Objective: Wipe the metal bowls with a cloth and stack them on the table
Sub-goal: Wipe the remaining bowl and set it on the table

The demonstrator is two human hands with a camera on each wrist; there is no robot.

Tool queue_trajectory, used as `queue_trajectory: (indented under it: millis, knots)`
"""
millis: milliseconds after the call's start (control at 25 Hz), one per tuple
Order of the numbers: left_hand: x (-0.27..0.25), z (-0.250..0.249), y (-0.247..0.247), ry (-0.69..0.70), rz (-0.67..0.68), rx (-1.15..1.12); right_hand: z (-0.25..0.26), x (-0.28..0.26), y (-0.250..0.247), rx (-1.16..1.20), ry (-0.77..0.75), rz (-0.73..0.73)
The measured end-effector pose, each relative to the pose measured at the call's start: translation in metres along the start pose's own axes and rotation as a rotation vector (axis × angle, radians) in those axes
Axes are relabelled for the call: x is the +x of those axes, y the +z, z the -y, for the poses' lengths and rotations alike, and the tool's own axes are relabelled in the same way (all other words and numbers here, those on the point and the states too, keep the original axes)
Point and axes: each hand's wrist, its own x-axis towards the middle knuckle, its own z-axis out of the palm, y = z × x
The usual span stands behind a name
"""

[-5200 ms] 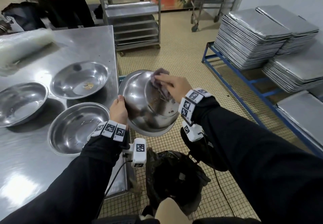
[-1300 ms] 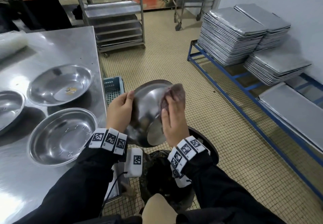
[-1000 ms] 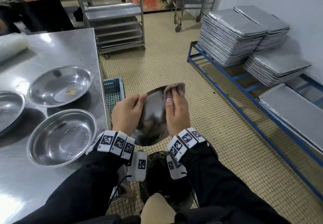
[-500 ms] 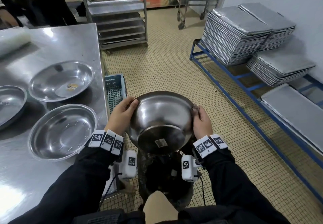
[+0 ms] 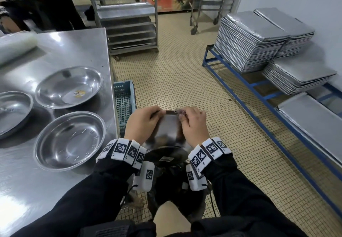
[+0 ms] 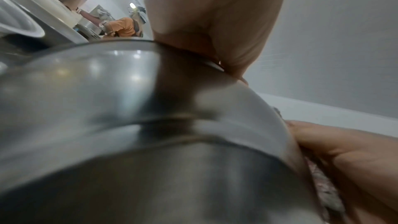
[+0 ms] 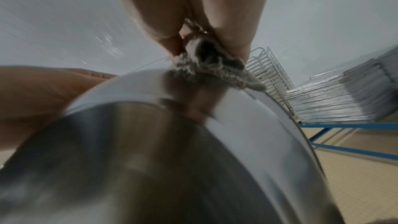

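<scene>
I hold a metal bowl (image 5: 167,131) on edge over the floor, its outside toward me and a label on its base. My left hand (image 5: 143,124) grips the bowl (image 6: 150,142) at its upper left rim. My right hand (image 5: 192,124) pinches a greyish, frayed cloth (image 7: 213,69) against the upper right rim of the bowl (image 7: 172,159); in the head view only a scrap of the cloth (image 5: 178,111) shows past the fingers. Three more metal bowls sit open side up on the steel table (image 5: 77,48): near (image 5: 69,140), far (image 5: 69,87) and left (image 5: 13,113).
A blue crate (image 5: 124,103) stands on the tiled floor beside the table edge. A black bin (image 5: 175,186) is below my hands. Blue racks with stacked metal trays (image 5: 259,39) line the right wall. A wheeled rack (image 5: 127,20) and a person (image 5: 53,2) stand behind the table.
Over the last seconds I wiped the bowl's outside with the cloth and turned it. Since half a second ago both hands have moved up to the top rim, closer together.
</scene>
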Motion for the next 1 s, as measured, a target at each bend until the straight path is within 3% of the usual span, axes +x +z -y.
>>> queue_trajectory:
  millis: [80,200,280,360,440,560,680,760,880,1000]
  knots:
    - [0.001,0.004,-0.004,-0.032,-0.004,0.037,0.003,-0.003,0.001,0.158,0.059,-0.064]
    - [0.004,0.004,-0.008,-0.091,-0.045,0.06,0.006,-0.015,0.004,0.323,0.082,-0.283]
    - [0.006,0.001,-0.01,-0.124,-0.058,0.019,0.011,-0.025,0.012,0.235,-0.083,-0.298]
    - [0.007,-0.001,-0.011,-0.153,-0.052,-0.034,0.016,-0.032,0.025,0.088,-0.263,-0.204]
    - [0.008,-0.004,-0.009,-0.178,-0.041,-0.081,0.022,-0.029,0.03,-0.067,-0.322,-0.187]
    - [0.007,-0.009,-0.01,-0.204,-0.055,-0.128,0.021,-0.009,0.02,0.023,-0.132,-0.261]
    - [0.007,-0.007,-0.015,-0.203,-0.102,-0.18,0.002,0.008,0.002,0.333,0.303,-0.131]
    - [0.006,-0.007,-0.018,-0.207,-0.12,-0.199,-0.002,0.002,-0.001,0.411,0.372,-0.139]
    - [0.006,-0.012,-0.018,-0.237,-0.128,-0.191,0.018,-0.018,0.013,0.364,0.092,-0.177]
    - [0.007,-0.022,-0.018,-0.185,-0.123,-0.133,0.036,-0.023,0.03,-0.013,-0.155,-0.161]
